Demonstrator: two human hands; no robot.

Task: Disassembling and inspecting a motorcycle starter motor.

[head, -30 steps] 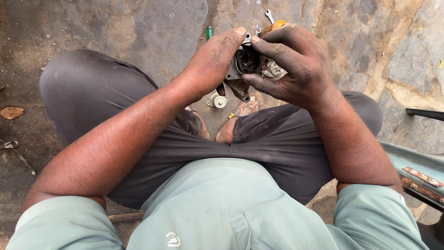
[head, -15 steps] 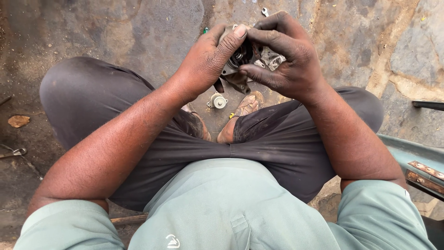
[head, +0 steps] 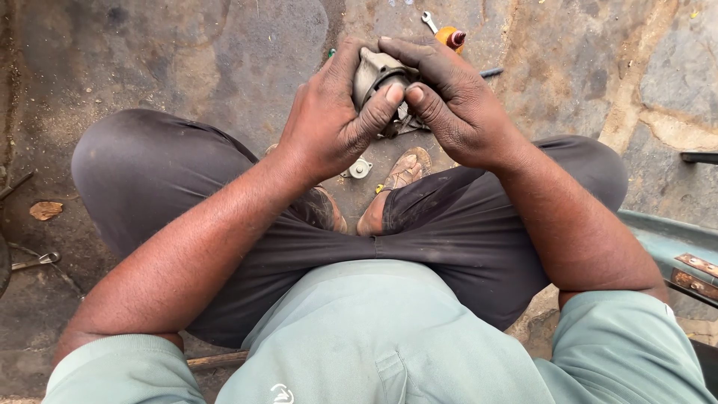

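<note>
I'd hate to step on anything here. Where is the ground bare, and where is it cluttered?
Bare stone floor lies beyond the left knee, and more right of the orange-handled tool. It is crowded around the feet, where a small round metal part lies, and above both hands clasping a grey metal part: a spanner is there.

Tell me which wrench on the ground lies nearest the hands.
The small silver wrench beside the orange-handled tool, just beyond the right hand; the other wrench lies far left.
</note>
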